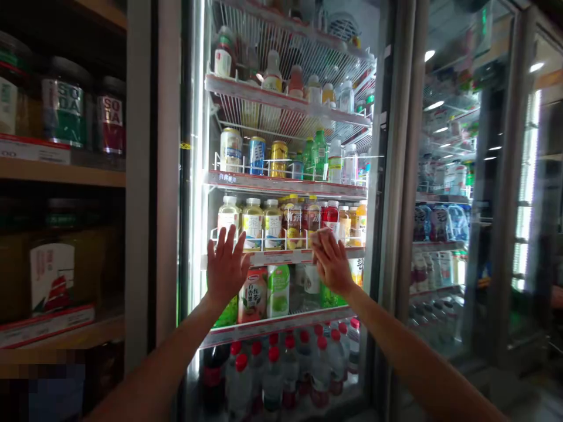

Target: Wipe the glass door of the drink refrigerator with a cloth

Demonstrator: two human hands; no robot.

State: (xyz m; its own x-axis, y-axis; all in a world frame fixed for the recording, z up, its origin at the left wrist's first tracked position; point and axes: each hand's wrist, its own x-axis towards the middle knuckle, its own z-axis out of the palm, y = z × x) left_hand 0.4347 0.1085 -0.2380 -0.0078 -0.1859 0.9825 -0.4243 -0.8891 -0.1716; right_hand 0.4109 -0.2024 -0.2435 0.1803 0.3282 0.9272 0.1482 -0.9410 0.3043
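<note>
My left hand (227,264) is raised with its fingers spread and holds nothing. It is in front of the left end of a shelf of bottled tea (253,224) in a lit drinks cooler. My right hand (332,264) is bent over a small, pale, crumpled cloth (320,237), which is partly hidden by the fingers. Behind that hand are a red bottle (330,214) and the white shelf edge (294,257). Whether either hand touches glass I cannot tell.
Upper shelves carry cans (257,155) and green bottles (319,153). Red-capped bottles (272,375) stand at the bottom. At left, a wooden shelf (88,170) bears soda bottles (65,102). A metal door frame (398,205) and further glass-fronted coolers (444,234) are on the right.
</note>
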